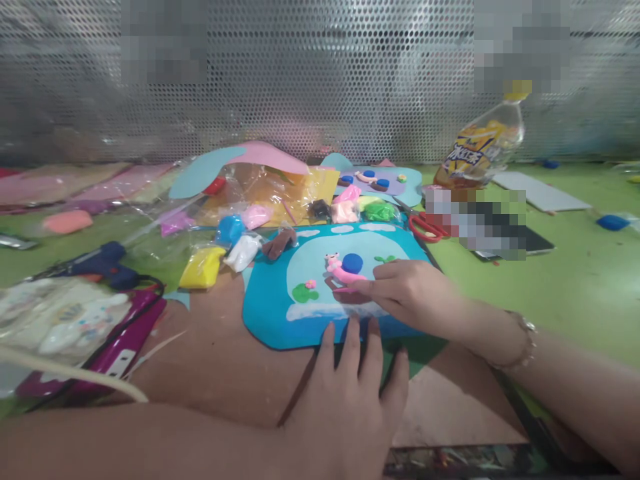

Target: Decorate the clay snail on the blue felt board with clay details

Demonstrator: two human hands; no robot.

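Note:
My right hand (420, 293) is closed in a pinch on a slim pink pointed piece (344, 290), most of it hidden by the fingers. Its tip lies just under the pink clay snail (341, 273), which has a blue round shell (353, 263). The snail sits on a blue card (265, 313) with a pale blue middle, white clay patches, a green leaf with a pink flower (311, 284) and a green sprig (385, 259). With fingers spread, my left hand (350, 387) rests at the card's lower edge.
Bags of coloured clay, such as a yellow one (202, 268), lie left of and behind the card. Red-handled scissors (429, 227), a tilted drink bottle (480, 147) and a phone-like dark slab (535, 240) are right. A blue glue gun (107, 260) lies left.

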